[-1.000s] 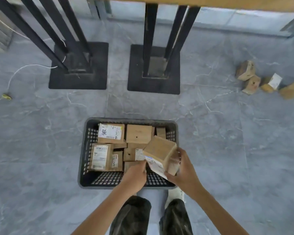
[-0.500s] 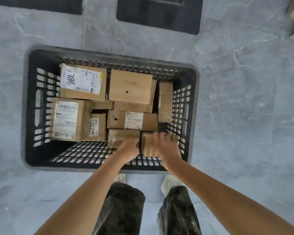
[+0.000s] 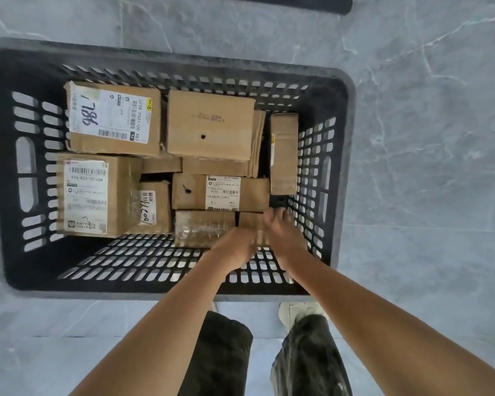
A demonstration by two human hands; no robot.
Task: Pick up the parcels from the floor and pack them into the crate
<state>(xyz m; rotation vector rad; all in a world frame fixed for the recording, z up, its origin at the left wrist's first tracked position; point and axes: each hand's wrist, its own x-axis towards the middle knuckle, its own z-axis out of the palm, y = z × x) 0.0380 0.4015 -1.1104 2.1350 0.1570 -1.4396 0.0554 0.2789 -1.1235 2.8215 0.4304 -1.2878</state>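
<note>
A black slotted plastic crate [image 3: 126, 264] stands on the floor right below me, holding several cardboard parcels. Among them are one marked "786" [image 3: 112, 118], a plain one [image 3: 209, 124] and a labelled one [image 3: 95, 195]. Both my hands are inside the crate at its near right corner, on a small brown parcel [image 3: 250, 224]. My left hand [image 3: 235, 248] grips its near left side. My right hand [image 3: 283, 234] curls over its top and right side. The hands hide most of that parcel. A tape-wrapped parcel [image 3: 203, 228] lies just to its left.
Grey marbled floor tiles [image 3: 426, 167] surround the crate. The corner of a black base plate [image 3: 297, 2] shows at the top edge. My dark trouser legs and a white shoe [image 3: 292, 312] stand close against the crate's near wall.
I have leaned in over the crate, which now fills the view. The small parcel, held above the crate a second ago, has come down into the near right corner.
</note>
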